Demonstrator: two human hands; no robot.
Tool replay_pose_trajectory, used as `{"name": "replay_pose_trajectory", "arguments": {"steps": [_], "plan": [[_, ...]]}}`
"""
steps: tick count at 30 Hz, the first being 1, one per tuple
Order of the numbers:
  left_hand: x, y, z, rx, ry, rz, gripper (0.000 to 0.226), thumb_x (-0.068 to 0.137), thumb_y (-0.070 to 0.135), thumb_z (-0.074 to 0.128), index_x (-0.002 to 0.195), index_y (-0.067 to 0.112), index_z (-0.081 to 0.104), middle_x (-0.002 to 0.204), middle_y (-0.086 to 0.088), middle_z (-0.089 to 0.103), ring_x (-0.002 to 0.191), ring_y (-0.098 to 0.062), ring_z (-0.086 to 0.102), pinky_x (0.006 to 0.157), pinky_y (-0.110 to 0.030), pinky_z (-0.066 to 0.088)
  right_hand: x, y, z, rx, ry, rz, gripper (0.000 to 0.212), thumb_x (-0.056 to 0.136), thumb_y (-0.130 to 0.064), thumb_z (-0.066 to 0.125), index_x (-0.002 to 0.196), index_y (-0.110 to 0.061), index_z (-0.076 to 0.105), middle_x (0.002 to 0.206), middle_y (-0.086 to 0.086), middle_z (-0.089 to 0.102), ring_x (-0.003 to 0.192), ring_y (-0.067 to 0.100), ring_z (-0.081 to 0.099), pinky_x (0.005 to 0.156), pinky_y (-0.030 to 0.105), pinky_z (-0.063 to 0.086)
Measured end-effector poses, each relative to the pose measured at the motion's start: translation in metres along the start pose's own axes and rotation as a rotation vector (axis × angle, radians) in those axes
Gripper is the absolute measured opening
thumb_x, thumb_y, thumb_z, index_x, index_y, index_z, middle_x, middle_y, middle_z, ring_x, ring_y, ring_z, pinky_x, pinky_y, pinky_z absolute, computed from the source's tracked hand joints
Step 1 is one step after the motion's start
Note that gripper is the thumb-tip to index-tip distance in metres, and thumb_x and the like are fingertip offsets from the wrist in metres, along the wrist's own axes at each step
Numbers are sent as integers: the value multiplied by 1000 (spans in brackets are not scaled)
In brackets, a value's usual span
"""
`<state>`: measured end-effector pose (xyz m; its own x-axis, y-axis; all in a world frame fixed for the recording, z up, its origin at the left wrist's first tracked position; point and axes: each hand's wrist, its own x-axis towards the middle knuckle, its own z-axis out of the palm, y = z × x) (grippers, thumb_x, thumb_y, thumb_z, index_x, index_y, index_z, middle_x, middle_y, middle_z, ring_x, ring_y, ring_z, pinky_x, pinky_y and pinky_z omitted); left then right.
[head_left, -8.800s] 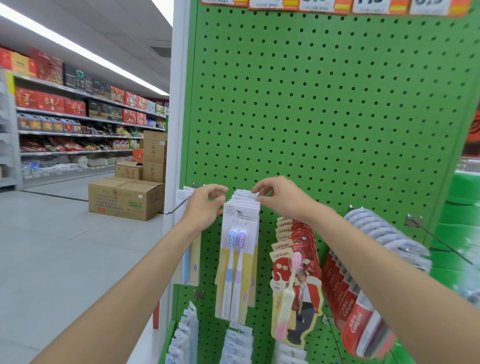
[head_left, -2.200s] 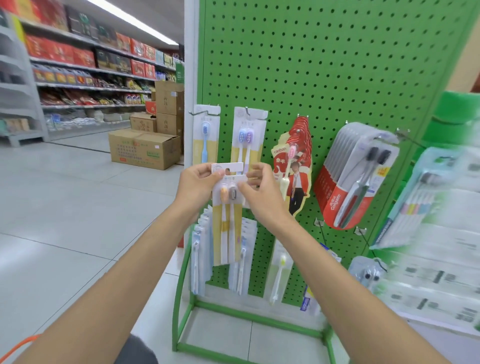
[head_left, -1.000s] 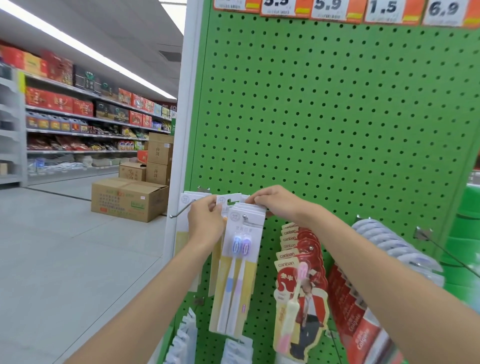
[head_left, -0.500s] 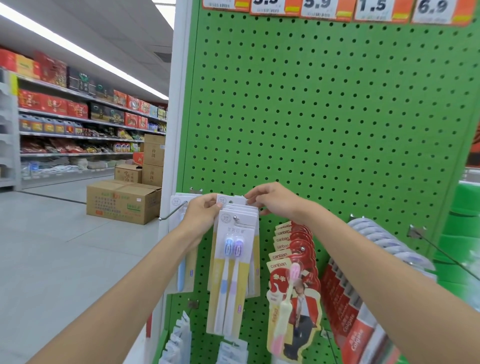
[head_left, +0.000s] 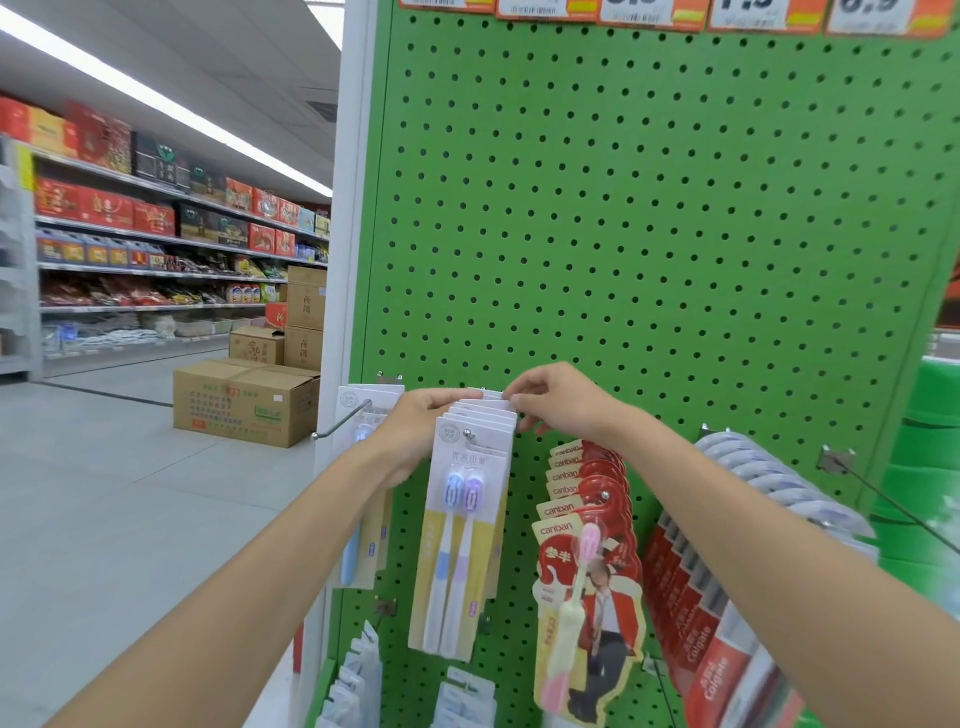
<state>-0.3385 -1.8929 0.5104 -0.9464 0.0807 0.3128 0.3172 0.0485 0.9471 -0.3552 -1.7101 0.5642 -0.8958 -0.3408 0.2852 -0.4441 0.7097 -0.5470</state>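
A row of twin toothbrush packs with white-and-yellow cards hangs on one hook of the green pegboard. The front pack shows a blue and a purple brush. My left hand reaches in from the left, its fingers lying along the top edges of the rear packs and pinching the rearmost card. My right hand comes from the right and pinches the same card's top right corner against the board. The rearmost pack's lower part is hidden behind the others.
A single blue toothbrush pack hangs on the hook to the left. Red canban packs and Colgate packs hang to the right, beside a bare hook. Cardboard boxes stand on the aisle floor.
Over two seconds I lifted a pack from waist height to the hook. In the last half second both hands pushed it back behind the hanging packs, towards the board.
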Motion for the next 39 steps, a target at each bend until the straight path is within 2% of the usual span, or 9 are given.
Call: {"name": "replay_pose_trajectory", "arguments": {"steps": [3, 6, 11, 16, 23, 28, 34, 36, 39], "plan": [[8, -5, -6, 129, 89, 44, 28, 91, 4, 65, 115, 18, 68, 109, 1, 69, 106, -16, 63, 88, -31, 54, 1, 2, -1, -69, 38, -33, 15, 96, -10, 57, 89, -19, 67, 92, 11, 73, 81, 21, 67, 80, 41, 56], [14, -10, -9, 344, 197, 138, 34, 92, -3, 61, 118, 18, 66, 109, 5, 60, 109, -17, 57, 97, -34, 49, 2, 1, -1, -86, 27, -36, 17, 95, -8, 57, 86, -20, 66, 91, 9, 73, 80, 18, 67, 81, 40, 56], [21, -8, -3, 448, 183, 182, 39, 83, -3, 69, 121, 6, 64, 113, -1, 64, 103, -16, 60, 93, -28, 47, 2, 3, 1, -66, 19, -38, 17, 95, -5, 55, 88, -17, 66, 89, 6, 72, 71, 8, 62, 74, 28, 54], [27, -8, -4, 394, 163, 152, 29, 80, -2, 74, 107, 7, 70, 105, -5, 71, 92, -15, 64, 93, -37, 51, 3, 7, 1, -30, 11, -47, 9, 95, -14, 61, 95, -15, 70, 83, -1, 72, 67, 3, 62, 61, 15, 46], [27, -11, -4, 272, 210, 151, 21, 82, -2, 72, 91, 17, 75, 89, 3, 73, 90, -18, 69, 86, -36, 56, 5, 11, 5, -49, 29, -63, 11, 93, -18, 65, 92, -13, 74, 78, -2, 72, 63, 2, 60, 66, 25, 53], [24, -12, 0, 253, 295, 186, 31, 84, -2, 69, 78, 28, 72, 82, 8, 72, 85, -16, 69, 85, -37, 56, 5, 10, 6, -48, 27, -51, 10, 92, -18, 66, 91, -12, 75, 80, 1, 73, 62, 5, 59, 68, 28, 53], [8, -19, 3, 324, 456, 270, 12, 92, 10, 66, 96, 12, 77, 81, 10, 70, 80, -9, 67, 79, -31, 55, 7, 9, 5, -65, 31, -19, 12, 91, -17, 66, 91, -12, 77, 76, 1, 72, 59, 9, 55, 61, 24, 47], [0, -20, 2, 363, 508, 302, 12, 92, 12, 66, 94, 12, 77, 77, 15, 68, 79, -7, 65, 76, -30, 53, 7, 7, 4, -76, 29, -14, 12, 91, -17, 66, 91, -13, 77, 77, 1, 73, 57, 8, 53, 60, 22, 46], [-8, -21, 0, 422, 603, 330, 12, 91, 11, 66, 87, 11, 78, 78, 5, 71, 77, -16, 66, 75, -36, 55, 6, 7, 4, -89, 29, -15, 13, 92, -17, 65, 93, -10, 77, 81, 6, 73, 53, 4, 50, 56, 18, 43]]}}
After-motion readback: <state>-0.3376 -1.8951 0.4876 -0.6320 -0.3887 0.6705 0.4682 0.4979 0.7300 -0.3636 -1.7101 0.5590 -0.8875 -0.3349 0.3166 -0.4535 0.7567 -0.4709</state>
